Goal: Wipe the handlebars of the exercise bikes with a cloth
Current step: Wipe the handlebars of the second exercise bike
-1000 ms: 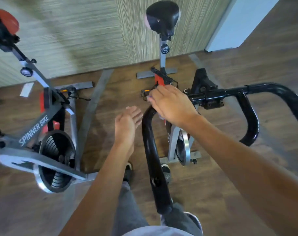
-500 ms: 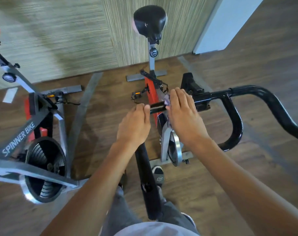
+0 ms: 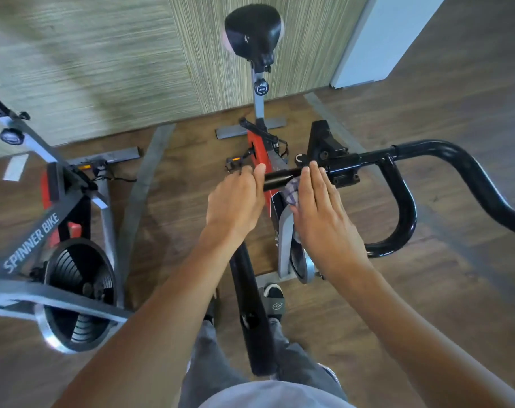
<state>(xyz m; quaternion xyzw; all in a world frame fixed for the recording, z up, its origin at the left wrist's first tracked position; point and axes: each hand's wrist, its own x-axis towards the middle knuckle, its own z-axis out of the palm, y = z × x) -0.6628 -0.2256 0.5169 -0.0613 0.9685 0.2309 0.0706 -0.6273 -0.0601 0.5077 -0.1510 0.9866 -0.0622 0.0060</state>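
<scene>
The black handlebar (image 3: 368,157) of the red and grey exercise bike (image 3: 259,148) runs across the middle of the view. My left hand (image 3: 235,201) grips its left bend, fingers curled over the tube. My right hand (image 3: 318,210) lies over the crossbar just to the right, fingers straight and together, pressing a small checked cloth (image 3: 291,191) against the bar. Only a corner of the cloth shows beside the thumb. A short bare stretch of tube lies between the two hands.
A second bike marked SPINNER BIKE (image 3: 29,237) stands at the left with its flywheel (image 3: 79,290). The black saddle (image 3: 253,30) is at the far end by the striped wall. My shoe (image 3: 275,301) stands beside the handlebar's left arm (image 3: 250,313), on wooden floor.
My left hand came from the air onto the handlebar's left bend and took hold. My right hand slid to the right along the crossbar with the cloth, and its fingers straightened.
</scene>
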